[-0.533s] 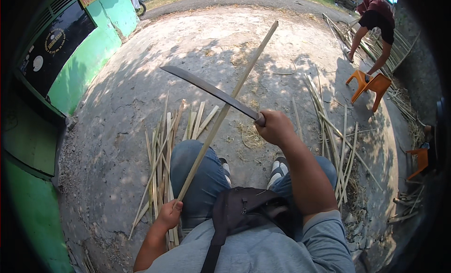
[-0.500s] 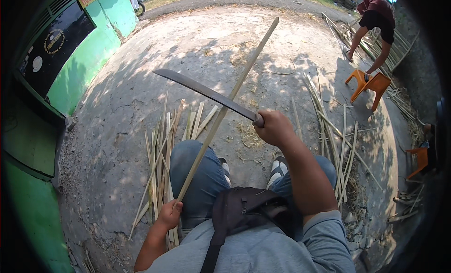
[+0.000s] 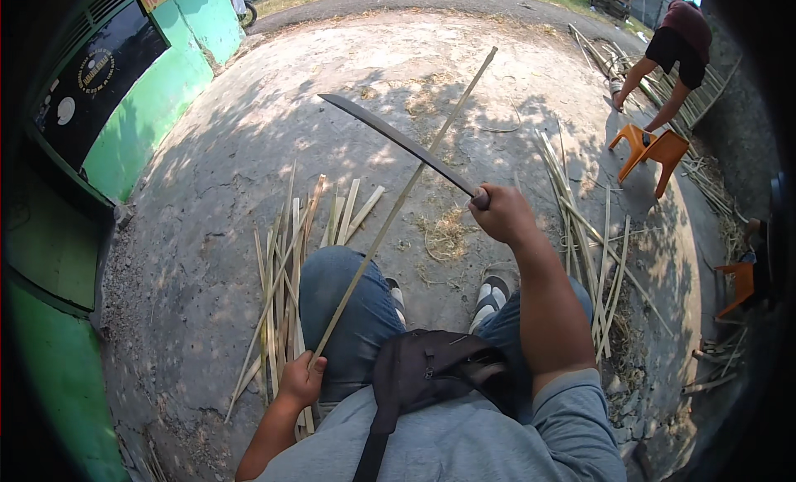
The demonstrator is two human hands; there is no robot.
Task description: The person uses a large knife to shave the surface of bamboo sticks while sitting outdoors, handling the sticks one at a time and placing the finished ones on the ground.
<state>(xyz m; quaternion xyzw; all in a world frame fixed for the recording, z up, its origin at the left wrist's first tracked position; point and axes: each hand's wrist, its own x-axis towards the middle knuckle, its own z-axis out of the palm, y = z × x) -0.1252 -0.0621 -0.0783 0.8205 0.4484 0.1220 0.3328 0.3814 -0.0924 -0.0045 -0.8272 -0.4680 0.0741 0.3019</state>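
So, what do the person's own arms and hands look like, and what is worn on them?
Both hands are bare, without gloves: the left hand and the right hand. The forearms are bare too. Short grey sleeves of a T-shirt cover the upper arms. No watch or ring shows.

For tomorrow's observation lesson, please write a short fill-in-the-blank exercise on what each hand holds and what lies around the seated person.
1. The right hand grips a long curved ____ by its handle.
2. The left hand holds the lower end of a thin bamboo ____.
3. The bamboo strips lie on the ground to the person's ____.
4. The plastic stool near the bending person is ____ in colour.

Missing words: machete; stick; left; orange
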